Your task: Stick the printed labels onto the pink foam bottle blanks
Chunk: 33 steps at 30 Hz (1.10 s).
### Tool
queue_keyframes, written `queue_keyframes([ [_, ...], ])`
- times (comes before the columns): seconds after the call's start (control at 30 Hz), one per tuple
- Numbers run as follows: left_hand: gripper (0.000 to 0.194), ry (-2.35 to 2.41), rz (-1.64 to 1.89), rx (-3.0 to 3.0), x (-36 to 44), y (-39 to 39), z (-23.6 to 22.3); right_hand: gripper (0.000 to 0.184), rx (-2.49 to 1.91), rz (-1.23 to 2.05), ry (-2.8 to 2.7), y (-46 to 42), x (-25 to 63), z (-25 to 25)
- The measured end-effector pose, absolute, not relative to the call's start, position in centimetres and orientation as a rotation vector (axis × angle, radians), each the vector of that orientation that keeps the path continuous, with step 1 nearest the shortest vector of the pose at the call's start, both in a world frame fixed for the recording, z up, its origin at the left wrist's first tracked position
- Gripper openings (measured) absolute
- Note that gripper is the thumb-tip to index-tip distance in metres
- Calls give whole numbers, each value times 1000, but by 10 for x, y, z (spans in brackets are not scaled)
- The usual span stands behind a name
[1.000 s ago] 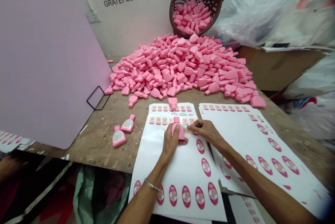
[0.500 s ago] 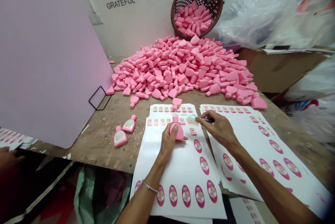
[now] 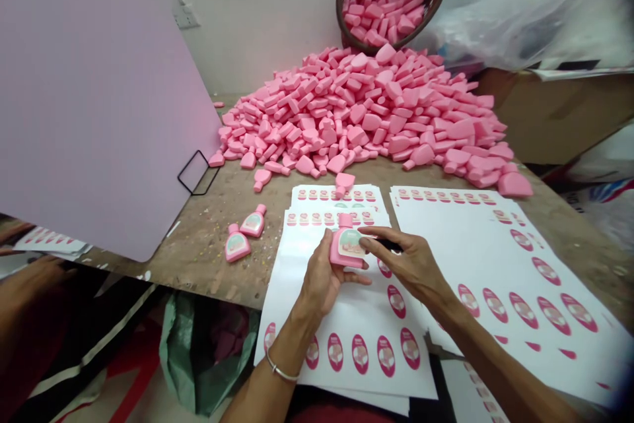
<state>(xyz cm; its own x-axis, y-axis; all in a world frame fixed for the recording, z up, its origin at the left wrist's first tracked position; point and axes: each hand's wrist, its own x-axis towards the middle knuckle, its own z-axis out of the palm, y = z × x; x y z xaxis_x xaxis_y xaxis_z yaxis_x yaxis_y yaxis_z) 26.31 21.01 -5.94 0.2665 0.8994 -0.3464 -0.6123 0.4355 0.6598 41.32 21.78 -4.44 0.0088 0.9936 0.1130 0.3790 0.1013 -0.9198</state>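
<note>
1. Pink bottle (image 3: 337,254): sits above the sticker sheet (image 3: 290,264), neck up, a label (image 3: 349,243) across its face. I cannot tell whether the label is fully pressed down.
2. Left hand (image 3: 319,278): clamped on the bottle, thumb beside, fingers behind.
3. Right hand (image 3: 406,264): closed around a dark slender tool (image 3: 391,245), fingertips touching the label's edge.
4. Done: two labelled bottles (image 3: 238,245). Remaining: a large unlabelled pile (image 3: 366,113).

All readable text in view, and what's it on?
"RESPECT": wall, top edge cut off by frame
"GRATEFUL": same wall, lower
Held bottle, label: too small to read
Two labelled bottles on table: too small
Stickers on sheets: too small
Bag at right: print blurred
</note>
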Motion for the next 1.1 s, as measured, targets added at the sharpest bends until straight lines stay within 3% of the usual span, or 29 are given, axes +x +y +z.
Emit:
queue_keyframes([
  [1.1, 41, 689, 1063, 456, 262, 210, -53, 29, -1409, 667, -1625, 215, 408, -48],
])
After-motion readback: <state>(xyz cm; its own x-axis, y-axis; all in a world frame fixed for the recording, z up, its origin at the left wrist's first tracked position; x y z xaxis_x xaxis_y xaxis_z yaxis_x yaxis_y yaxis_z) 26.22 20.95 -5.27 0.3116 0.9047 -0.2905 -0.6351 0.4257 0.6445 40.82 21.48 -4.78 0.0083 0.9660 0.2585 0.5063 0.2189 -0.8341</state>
